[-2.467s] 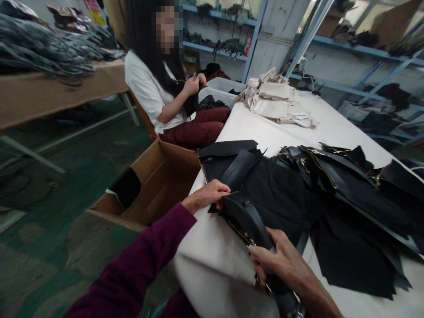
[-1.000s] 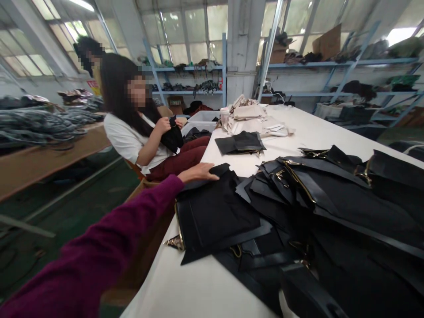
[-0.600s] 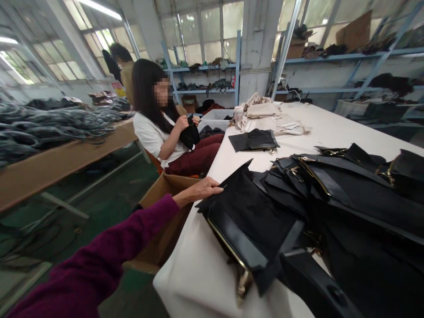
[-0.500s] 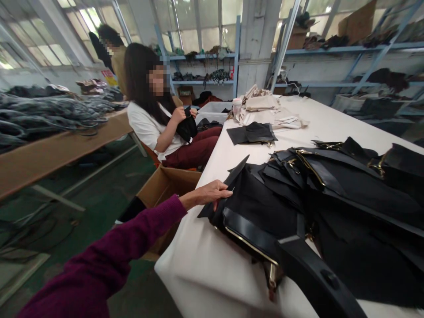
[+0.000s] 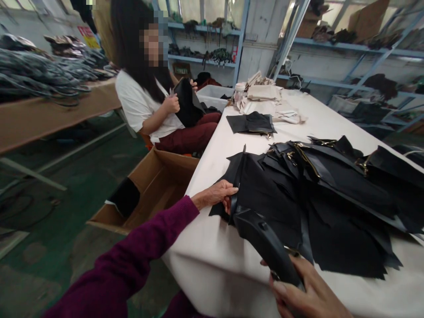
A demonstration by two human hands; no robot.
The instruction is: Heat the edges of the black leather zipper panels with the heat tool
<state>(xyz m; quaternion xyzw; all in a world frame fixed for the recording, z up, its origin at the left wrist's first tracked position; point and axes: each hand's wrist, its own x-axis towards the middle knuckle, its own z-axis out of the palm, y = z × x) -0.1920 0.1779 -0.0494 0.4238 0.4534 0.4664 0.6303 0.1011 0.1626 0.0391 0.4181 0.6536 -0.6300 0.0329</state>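
My left hand (image 5: 220,193) pinches the left edge of a black fabric piece (image 5: 261,185) near the table's corner. The piece has a darker strip along that edge, which stands up a little. In my right hand (image 5: 306,289) is a black curved handheld tool (image 5: 265,236) with a button on top, its fingers wrapped round the lower end. The tool's front end is at the strip, just below my left hand; whether it touches cannot be made out. More black fabric pieces (image 5: 351,194) with gold zippers and clasps lie overlapping to the right.
An open cardboard box (image 5: 155,176) stands on the floor left of the white table (image 5: 215,260). A seated co-worker (image 5: 139,101) handles black fabric beyond it. Farther back are another black piece (image 5: 251,123), beige cloth (image 5: 265,92) and shelves (image 5: 205,31).
The black tool has moved left and up to the fabric edge, and my right hand has come into view holding it. My left hand keeps its pinch. The view has tilted down.
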